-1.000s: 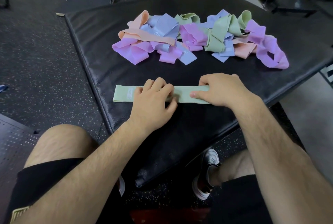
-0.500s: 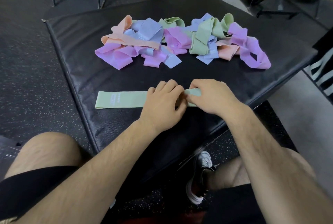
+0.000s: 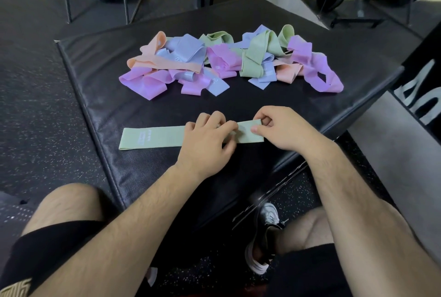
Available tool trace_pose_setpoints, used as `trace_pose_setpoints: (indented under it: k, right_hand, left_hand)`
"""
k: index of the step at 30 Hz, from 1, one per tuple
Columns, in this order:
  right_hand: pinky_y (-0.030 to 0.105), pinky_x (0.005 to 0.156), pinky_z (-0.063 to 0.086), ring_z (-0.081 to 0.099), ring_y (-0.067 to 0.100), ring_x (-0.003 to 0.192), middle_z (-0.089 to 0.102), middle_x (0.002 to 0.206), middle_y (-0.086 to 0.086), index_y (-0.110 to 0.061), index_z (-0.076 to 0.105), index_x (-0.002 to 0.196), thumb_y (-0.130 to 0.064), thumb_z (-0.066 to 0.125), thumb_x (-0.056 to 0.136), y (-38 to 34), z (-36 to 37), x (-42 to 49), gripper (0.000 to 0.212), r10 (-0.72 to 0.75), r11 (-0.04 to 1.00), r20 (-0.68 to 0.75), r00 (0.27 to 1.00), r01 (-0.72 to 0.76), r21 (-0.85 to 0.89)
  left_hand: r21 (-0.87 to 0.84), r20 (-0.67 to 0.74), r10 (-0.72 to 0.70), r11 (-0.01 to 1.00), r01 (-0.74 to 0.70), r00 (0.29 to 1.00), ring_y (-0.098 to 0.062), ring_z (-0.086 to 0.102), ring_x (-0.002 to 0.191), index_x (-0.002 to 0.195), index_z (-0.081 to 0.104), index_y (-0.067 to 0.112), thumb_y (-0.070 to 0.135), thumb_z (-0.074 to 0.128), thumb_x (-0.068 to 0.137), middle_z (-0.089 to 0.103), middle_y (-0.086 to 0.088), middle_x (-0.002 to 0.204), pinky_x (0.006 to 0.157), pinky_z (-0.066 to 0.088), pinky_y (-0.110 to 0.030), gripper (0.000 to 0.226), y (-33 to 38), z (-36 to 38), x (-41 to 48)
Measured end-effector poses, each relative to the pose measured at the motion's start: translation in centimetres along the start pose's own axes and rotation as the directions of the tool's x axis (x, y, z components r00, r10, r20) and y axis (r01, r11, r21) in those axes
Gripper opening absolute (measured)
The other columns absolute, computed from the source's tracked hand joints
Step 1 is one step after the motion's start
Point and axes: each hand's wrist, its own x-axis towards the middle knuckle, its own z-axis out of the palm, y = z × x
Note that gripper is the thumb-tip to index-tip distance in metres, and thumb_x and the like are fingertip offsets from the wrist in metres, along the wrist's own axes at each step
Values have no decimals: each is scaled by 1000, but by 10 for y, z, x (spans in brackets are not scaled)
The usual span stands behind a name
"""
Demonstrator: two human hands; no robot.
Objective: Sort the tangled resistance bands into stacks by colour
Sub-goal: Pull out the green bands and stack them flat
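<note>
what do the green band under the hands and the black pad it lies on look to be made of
The green band looks like soft stretch fabric, matte: it lies flat and limp, without shine, pale print near its left end. The black pad looks like vinyl or faux leather over padding: fine grain, dull sheen, a seam along its edge.

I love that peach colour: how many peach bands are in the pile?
2. The left peach band drapes across the left of the pile; the right peach band lies low at its right. Others may be buried.
</note>
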Motion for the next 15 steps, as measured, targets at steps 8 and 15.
trace_pose_setpoints:
  k: [8, 15]
  right_hand:
    - [29, 69, 51, 55, 9, 66, 65, 82, -3, -24, 67, 85, -28, 75, 88, 6, 6, -3, 9, -15, 999, -76, 997, 19, 48]
    - [30, 72, 52, 53, 5, 65, 63, 82, -7, -19, 67, 84, -22, 74, 89, 12, 9, -5, 9, -31, 999, -110, 993, 33, 18]
  left_hand:
    - [35, 1, -23, 999, 22, 1000, -20, 49, 93, 104, 66, 34, 32, 55, 87, 53, 11, 102, 73, 41, -37, 20, 2, 0, 0]
    - [1, 22, -51, 999, 51, 998, -18, 47, 97, 106, 66, 35, 35, 54, 90, 52, 13, 104, 80, 37, -35, 20, 2, 1, 0]
